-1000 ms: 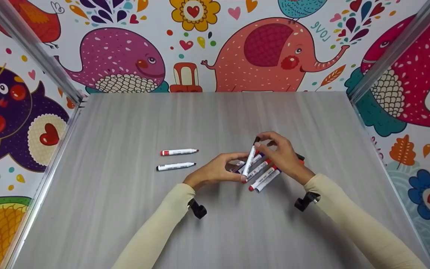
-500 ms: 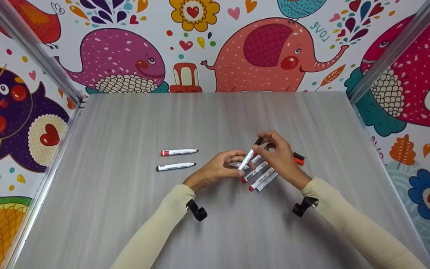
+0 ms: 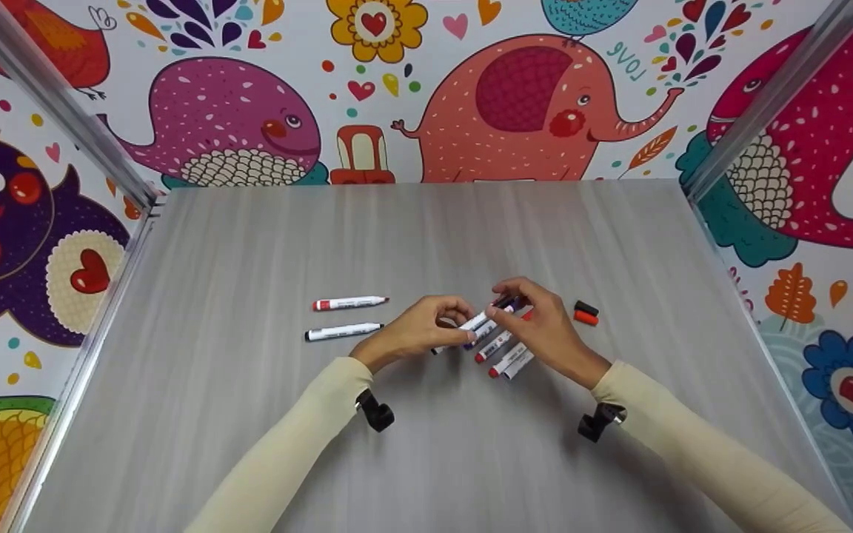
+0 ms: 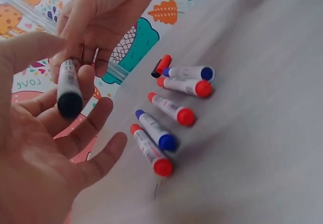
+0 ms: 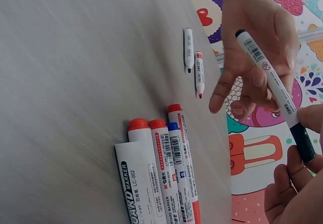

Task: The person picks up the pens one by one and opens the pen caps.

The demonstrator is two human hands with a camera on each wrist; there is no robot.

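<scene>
A white whiteboard marker with a black cap and black end [image 5: 270, 77] slants between my hands above the table. My right hand [image 3: 545, 326] pinches its capped end between thumb and fingers. My left hand [image 3: 423, 326] has its thumb and index finger on either side of the barrel near the black end, its other fingers spread loosely in the left wrist view. Below lies a row of capped markers: red ones [image 4: 171, 108], a blue one [image 4: 156, 130] and a dark-blue-ended one [image 4: 189, 72]. In the head view the hands partly hide this row.
Two uncapped markers, one red [image 3: 350, 303] and one black [image 3: 343, 332], lie left of my left hand. A loose black cap [image 3: 586, 306] and a loose red cap [image 3: 586, 318] lie right of my right hand. Patterned walls [image 3: 249, 118] border the grey table [image 3: 426, 459].
The held marker has tilted flatter, and its uncapped-side end has slid left past my left thumb. My right hand has moved slightly left and down, leaving both loose caps in full view.
</scene>
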